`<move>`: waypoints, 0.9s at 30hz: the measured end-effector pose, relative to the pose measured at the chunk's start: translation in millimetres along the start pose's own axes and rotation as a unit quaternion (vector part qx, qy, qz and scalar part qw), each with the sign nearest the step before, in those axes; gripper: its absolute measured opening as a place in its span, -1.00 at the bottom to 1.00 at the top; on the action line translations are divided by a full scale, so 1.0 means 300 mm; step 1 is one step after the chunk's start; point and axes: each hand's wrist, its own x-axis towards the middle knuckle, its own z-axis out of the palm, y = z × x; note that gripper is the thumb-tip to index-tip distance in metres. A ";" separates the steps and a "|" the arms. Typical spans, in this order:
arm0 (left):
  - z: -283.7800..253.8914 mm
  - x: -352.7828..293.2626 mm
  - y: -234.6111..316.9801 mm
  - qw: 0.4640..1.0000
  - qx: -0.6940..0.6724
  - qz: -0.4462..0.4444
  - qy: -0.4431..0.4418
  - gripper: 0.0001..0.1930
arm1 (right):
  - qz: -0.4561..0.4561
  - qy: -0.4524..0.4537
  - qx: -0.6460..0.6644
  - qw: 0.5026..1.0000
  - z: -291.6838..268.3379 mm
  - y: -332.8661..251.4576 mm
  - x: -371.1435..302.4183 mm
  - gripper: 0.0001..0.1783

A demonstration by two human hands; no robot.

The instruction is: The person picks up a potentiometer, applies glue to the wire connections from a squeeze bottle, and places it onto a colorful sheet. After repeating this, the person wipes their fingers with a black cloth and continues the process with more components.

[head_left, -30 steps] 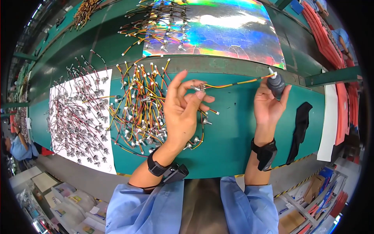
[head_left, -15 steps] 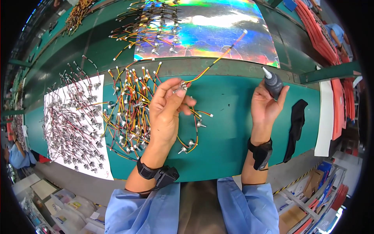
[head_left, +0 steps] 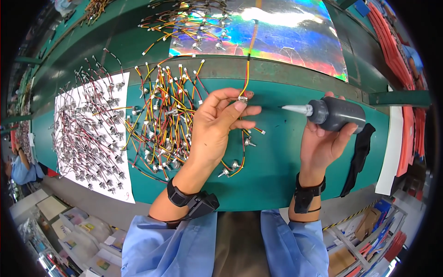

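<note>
My left hand [head_left: 217,122] pinches a small metal potentiometer [head_left: 243,98] between thumb and forefinger; its other fingers stretch to the right. Red, yellow and black wires [head_left: 248,69] rise from the part toward the far sheet. In my right hand [head_left: 320,143] lies a dark grey squeeze bottle [head_left: 344,115], tilted on its side. Its white nozzle [head_left: 297,109] points left at the potentiometer, with a gap between them. A heap of wired potentiometers [head_left: 166,120] lies left of my left hand, and a few more [head_left: 235,165] lie beside my wrist.
A white sheet [head_left: 121,152] at the left carries many red-and-black-wired potentiometers. Across the bench ledge, a shiny holographic sheet [head_left: 286,41] bears rows of wired parts. A black cloth strip [head_left: 357,159] lies at the right of the green mat [head_left: 272,180], near a green metal post [head_left: 399,98].
My right hand has turned the bottle from upright to sideways, nozzle now facing left. My left hand has shifted right in the picture, and the held wires now stand nearly upright.
</note>
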 end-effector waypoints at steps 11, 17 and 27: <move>0.025 -0.011 -0.032 0.996 0.062 0.053 0.021 -0.80 | -0.138 -0.010 -0.311 0.940 0.063 0.010 -0.026 -0.16; 0.014 -0.012 -0.045 0.993 0.101 0.067 0.012 -0.81 | -0.177 -0.024 -0.371 0.911 0.055 0.030 -0.046 -0.13; 0.022 -0.016 -0.062 0.989 0.071 0.131 0.001 -0.79 | -0.210 -0.138 -0.358 0.899 0.020 0.012 -0.057 -0.10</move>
